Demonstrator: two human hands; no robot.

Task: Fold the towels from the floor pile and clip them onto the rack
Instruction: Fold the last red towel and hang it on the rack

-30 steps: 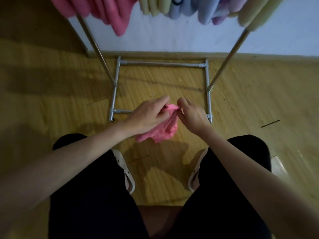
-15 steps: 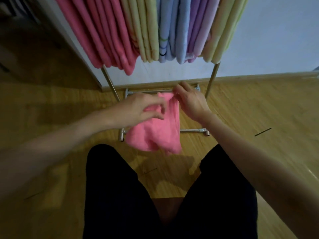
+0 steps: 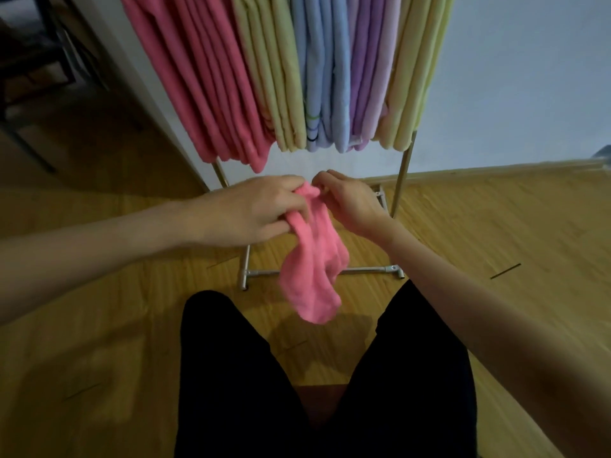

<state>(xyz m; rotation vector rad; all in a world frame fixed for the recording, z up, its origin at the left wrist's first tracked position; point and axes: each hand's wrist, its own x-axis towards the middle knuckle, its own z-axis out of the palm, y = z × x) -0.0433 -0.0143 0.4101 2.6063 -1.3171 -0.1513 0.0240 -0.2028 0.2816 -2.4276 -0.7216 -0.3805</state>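
Wooden floor (image 3: 496, 233) fills the lower frame, meeting a pale wall (image 3: 529, 77) at upper right. One metal rack (image 3: 402, 180) stands at top centre, hung with folded towels in colour groups: pink towels (image 3: 205, 94), green towels (image 3: 277, 81), blue towels (image 3: 327, 77), purple towels (image 3: 367, 71) and yellow towels (image 3: 416, 71); exact counts are hard to tell. At frame centre, one loose pink towel (image 3: 314, 269) hangs between two hands. The left hand (image 3: 254, 209) grips its upper edge with curled fingers; the right hand (image 3: 350, 201) pinches the same edge. Two black-clad legs (image 3: 231, 375) fill the bottom.
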